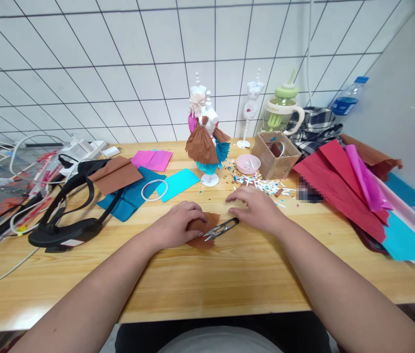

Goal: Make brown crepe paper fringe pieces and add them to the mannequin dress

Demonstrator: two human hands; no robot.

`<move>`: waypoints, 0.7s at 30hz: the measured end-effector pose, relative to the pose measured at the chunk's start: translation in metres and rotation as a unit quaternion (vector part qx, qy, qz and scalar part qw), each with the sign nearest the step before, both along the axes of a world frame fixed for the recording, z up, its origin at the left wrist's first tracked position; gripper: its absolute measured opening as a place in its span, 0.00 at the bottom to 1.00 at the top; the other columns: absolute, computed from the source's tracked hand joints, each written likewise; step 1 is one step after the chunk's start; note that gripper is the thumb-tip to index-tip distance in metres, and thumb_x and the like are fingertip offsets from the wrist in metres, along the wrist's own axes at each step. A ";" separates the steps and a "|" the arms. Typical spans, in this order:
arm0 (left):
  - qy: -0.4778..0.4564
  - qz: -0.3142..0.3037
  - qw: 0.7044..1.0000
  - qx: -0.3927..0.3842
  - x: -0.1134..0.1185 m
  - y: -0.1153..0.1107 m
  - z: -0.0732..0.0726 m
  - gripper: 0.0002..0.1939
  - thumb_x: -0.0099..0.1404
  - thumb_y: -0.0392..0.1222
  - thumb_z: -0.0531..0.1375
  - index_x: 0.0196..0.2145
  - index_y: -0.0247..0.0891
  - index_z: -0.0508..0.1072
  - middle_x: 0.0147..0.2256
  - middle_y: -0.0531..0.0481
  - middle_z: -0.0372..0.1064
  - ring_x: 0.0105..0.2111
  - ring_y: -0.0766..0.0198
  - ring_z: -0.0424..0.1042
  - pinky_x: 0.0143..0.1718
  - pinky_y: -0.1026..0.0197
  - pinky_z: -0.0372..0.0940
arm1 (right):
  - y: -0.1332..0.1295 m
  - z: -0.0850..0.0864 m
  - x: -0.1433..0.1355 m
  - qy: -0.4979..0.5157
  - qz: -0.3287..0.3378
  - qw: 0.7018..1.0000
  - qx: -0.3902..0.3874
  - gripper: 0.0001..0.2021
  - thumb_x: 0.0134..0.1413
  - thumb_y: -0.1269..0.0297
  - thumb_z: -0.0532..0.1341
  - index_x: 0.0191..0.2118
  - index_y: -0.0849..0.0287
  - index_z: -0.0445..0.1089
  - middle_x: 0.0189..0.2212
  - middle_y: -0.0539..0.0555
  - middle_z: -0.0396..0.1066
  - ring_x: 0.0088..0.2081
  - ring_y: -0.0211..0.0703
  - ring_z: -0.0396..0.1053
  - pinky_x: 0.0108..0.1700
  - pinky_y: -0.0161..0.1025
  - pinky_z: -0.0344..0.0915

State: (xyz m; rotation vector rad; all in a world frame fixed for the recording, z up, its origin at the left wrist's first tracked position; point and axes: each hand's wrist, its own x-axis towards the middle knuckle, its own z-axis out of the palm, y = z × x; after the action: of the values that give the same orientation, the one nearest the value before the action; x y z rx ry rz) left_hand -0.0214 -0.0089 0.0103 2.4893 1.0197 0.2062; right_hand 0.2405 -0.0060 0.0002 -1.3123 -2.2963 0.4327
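Note:
My left hand (182,223) is on a small brown crepe paper piece (206,243) with jagged edges, its fingers curled over the paper's left side and its thumb at the near edge. Thread snips (225,227) lie with their blades over the paper's right part and their black loop toward my right hand (254,208). That hand is held just beyond the loop, fingers apart and nothing in them. Behind both hands, a small white mannequin (208,117) on a round base wears a brown paper piece (202,143) over a teal ruffled skirt (209,167).
Paper scraps (262,184) are scattered around a pink bowl (248,164) and a cardboard box (278,156). Red paper (334,186) and other sheets pile up at right. A tape ring (155,190), teal paper (126,203) and a black headset strap (67,233) lie left.

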 end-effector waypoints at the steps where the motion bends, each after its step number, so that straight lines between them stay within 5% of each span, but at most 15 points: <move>1: 0.001 0.003 1.000 -0.002 0.000 0.000 0.000 0.17 0.56 0.43 0.65 0.44 0.44 0.73 0.44 0.47 0.67 0.45 0.55 0.66 0.48 0.54 0.61 | -0.004 0.002 -0.003 0.001 0.060 0.998 -0.025 0.12 0.52 0.63 0.63 0.44 0.54 0.73 0.41 0.52 0.73 0.45 0.42 0.67 0.48 0.39 0.61; 4: 0.005 0.016 1.000 -0.004 -0.001 0.001 0.002 0.19 0.54 0.44 0.66 0.45 0.45 0.73 0.45 0.47 0.67 0.46 0.54 0.65 0.49 0.54 0.61 | -0.014 0.005 -0.010 -0.044 0.140 0.986 -0.083 0.12 0.48 0.64 0.66 0.41 0.54 0.74 0.39 0.52 0.72 0.41 0.41 0.68 0.42 0.36 0.62; 7: 0.009 0.030 1.000 0.004 -0.002 0.002 0.001 0.19 0.52 0.45 0.67 0.44 0.44 0.73 0.45 0.47 0.67 0.46 0.53 0.65 0.49 0.52 0.60 | -0.015 0.011 -0.008 -0.088 0.114 0.986 -0.086 0.06 0.49 0.69 0.63 0.36 0.55 0.74 0.34 0.51 0.73 0.38 0.40 0.68 0.40 0.34 0.60; 10: -0.010 0.043 0.999 0.009 0.001 0.002 -0.004 0.22 0.53 0.48 0.67 0.47 0.44 0.73 0.47 0.45 0.67 0.48 0.52 0.66 0.51 0.49 0.60 | -0.007 0.016 0.003 -0.102 0.033 0.992 -0.062 0.05 0.53 0.67 0.60 0.34 0.55 0.73 0.34 0.50 0.74 0.38 0.41 0.69 0.39 0.34 0.59; 15: -0.100 0.013 0.995 -0.012 0.009 0.000 -0.009 0.23 0.61 0.49 0.61 0.54 0.44 0.68 0.53 0.44 0.67 0.54 0.54 0.64 0.55 0.51 0.58 | 0.006 0.020 0.021 -0.143 -0.206 0.968 -0.031 0.11 0.60 0.59 0.55 0.41 0.50 0.74 0.37 0.51 0.76 0.37 0.45 0.70 0.33 0.36 0.56; 21: -0.029 0.021 0.996 0.076 0.008 -0.001 -0.001 0.11 0.60 0.49 0.63 0.40 0.46 0.77 0.41 0.48 0.72 0.44 0.55 0.69 0.48 0.52 0.58 | 0.011 0.015 0.029 -0.195 -0.275 0.941 -0.035 0.13 0.60 0.59 0.53 0.43 0.48 0.74 0.41 0.54 0.76 0.41 0.49 0.71 0.34 0.39 0.58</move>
State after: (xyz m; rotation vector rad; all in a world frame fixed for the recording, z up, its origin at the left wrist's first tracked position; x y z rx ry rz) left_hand -0.0132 -0.0097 0.0091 2.5815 1.0685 0.3802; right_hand 0.2690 0.0045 0.0152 -2.1449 -2.0727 0.0635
